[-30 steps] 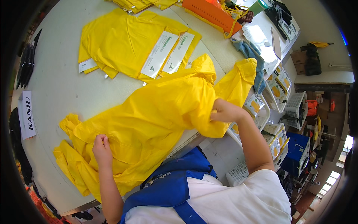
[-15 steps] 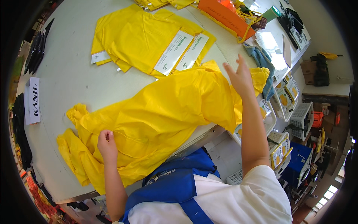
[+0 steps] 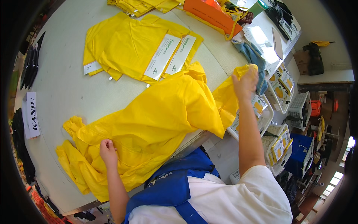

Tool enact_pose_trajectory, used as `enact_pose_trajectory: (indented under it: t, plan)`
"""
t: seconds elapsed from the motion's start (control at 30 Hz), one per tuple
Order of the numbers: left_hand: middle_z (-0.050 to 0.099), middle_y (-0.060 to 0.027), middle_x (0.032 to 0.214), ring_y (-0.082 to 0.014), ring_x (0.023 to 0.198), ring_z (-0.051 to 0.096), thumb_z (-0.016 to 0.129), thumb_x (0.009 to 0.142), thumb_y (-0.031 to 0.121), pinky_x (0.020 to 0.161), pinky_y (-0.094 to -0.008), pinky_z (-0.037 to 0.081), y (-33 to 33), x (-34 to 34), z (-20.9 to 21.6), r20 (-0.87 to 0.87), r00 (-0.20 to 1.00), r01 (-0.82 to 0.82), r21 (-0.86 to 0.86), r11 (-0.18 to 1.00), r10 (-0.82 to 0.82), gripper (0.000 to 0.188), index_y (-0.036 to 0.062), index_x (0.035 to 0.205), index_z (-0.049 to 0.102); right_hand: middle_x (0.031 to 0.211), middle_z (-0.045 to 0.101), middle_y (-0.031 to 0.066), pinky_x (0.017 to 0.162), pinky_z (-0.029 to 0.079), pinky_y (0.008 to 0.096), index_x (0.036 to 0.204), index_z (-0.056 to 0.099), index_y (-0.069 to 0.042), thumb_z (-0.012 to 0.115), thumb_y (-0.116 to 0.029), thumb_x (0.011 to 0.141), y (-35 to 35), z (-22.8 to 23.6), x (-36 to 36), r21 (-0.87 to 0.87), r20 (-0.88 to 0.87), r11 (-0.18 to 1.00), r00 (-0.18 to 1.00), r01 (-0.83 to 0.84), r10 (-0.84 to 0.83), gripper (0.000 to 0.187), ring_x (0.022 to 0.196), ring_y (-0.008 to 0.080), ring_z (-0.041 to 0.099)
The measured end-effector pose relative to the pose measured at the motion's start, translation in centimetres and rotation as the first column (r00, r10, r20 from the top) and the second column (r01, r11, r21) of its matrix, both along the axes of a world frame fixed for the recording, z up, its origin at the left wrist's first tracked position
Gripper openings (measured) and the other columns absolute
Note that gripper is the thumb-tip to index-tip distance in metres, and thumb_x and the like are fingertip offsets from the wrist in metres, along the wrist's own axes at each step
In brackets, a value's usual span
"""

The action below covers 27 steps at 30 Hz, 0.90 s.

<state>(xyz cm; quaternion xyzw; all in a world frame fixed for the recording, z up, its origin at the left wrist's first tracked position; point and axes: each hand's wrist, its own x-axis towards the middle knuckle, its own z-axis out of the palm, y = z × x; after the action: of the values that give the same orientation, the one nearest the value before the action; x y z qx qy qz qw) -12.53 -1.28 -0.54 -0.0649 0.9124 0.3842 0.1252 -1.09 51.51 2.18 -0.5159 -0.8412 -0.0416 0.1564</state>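
Note:
A yellow raincoat-like garment (image 3: 149, 115) lies spread and crumpled across the table, its lower edge hanging over the front. Near its left end, my left hand (image 3: 108, 152) is closed with curled fingers, pinching the yellow fabric. Out to the right, past the table edge, my right hand (image 3: 246, 84) is wrapped round the end of a sleeve-like part (image 3: 223, 99) and holds it stretched away from the body of the garment. Some of the right fingers are hidden by the hand itself. Beyond the garment rests a stack of folded yellow garments (image 3: 126, 44) with white printed cards (image 3: 162, 56).
An orange box (image 3: 209, 16) stands at the far side, with a blue cloth (image 3: 253, 56) at the table's right edge. White plastic baskets (image 3: 274, 145) with packages stand below on the right. A white sign (image 3: 31, 115) and black items (image 3: 31, 63) line the left edge.
My right hand, open above the fabric before, has closed on the sleeve end. The sleeve now stretches out to the right, apart from the rest. My left hand keeps its place on the fabric.

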Motion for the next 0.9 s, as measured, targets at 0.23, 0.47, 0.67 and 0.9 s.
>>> enact_pose_trajectory:
  t: [0.23,0.47,0.67,0.9]
  plan:
    - [0.052,-0.0045,0.081,-0.0121,0.066,0.050,0.050,0.092,0.008,0.056,-0.0254,0.048,0.4,-0.3,-1.1,-0.014,1.000,0.027,-0.011,1.000,-0.027,0.008,0.0013,0.087,0.052,0.098,0.066,0.0106,0.084,0.050,0.0343,0.117,0.056,-0.002,0.058,0.004,0.074,1.6,2.1,3.6,-0.517,-0.851,0.607,0.437,-0.604,-0.290,0.044,0.096,0.0267,0.063]
    - [0.054,-0.0061,0.078,-0.0139,0.061,0.051,0.051,0.090,0.005,0.055,-0.0262,0.047,0.4,-0.5,-1.1,-0.012,0.999,0.034,-0.036,0.999,-0.034,0.006,0.0007,0.087,0.054,0.118,0.056,0.0173,0.095,0.042,0.0413,0.126,0.047,0.002,0.059,-0.022,0.082,-1.2,2.1,1.9,-0.457,-0.288,0.712,0.846,-0.534,0.450,0.052,0.112,0.0313,0.053]
    - [0.057,-0.0177,0.076,-0.0360,0.072,0.055,0.059,0.083,0.010,0.065,-0.0413,0.045,-1.3,-1.2,0.1,-0.220,0.946,0.187,-0.225,0.956,-0.237,0.010,0.0017,0.080,0.054,0.090,0.064,0.0248,0.074,0.049,0.0420,0.094,0.064,0.001,0.054,-0.015,0.083,5.7,-6.0,3.3,-0.259,0.058,0.928,0.954,-0.269,0.293,0.022,0.083,0.0379,0.062]
    - [0.060,-0.0157,0.083,-0.0338,0.079,0.058,0.060,0.083,0.010,0.069,-0.0402,0.046,-1.6,-1.6,3.8,-0.196,0.970,0.129,-0.092,0.987,-0.145,0.010,0.0021,0.085,0.055,0.088,0.059,0.0035,0.054,0.041,0.0174,0.116,0.058,-0.003,0.049,-0.013,0.094,-7.7,7.6,-7.7,-0.472,-0.606,0.518,0.689,-0.713,0.397,0.026,0.068,0.0081,0.053]
